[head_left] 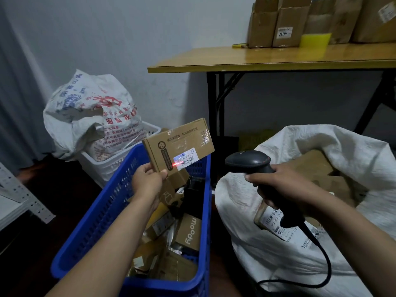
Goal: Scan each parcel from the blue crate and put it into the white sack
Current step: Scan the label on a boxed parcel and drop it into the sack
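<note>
White metal shelving (19, 202) stands at your far left, and past it a printed woven bag (85, 116) slumps in a white basket (111, 166) against the wall. Next comes the blue crate (102, 213), just in front of that basket, with brown parcels heaped loosely inside it, a box marked "moody" (189, 232) among them. Your left hand (147, 183) hovers above the crate and its fingers (164, 174) pinch the lower left corner of a flat cardboard parcel (180, 142), thumb on the printed face. You hold the parcel tilted, its face turned toward you, clear of the crate's contents. A white label (185, 159) sits near its lower edge, and a red scan line (174, 165) glows at the label's left end. To the right, your right hand (280, 183) grips the handle of a black scanner (250, 161), fingers wrapped tight round it, the head pointing left at the parcel and apart from it. Its cable (325, 264) loops down over the white sack (267, 254), which stands open just beside the crate. Inside the sack lie several brown boxes, one with a barcode label (272, 221) showing under your wrist. Above and behind, a wooden surface (278, 56) on black legs carries a row of cardboard boxes (289, 24) and a yellow item (314, 39)
</note>
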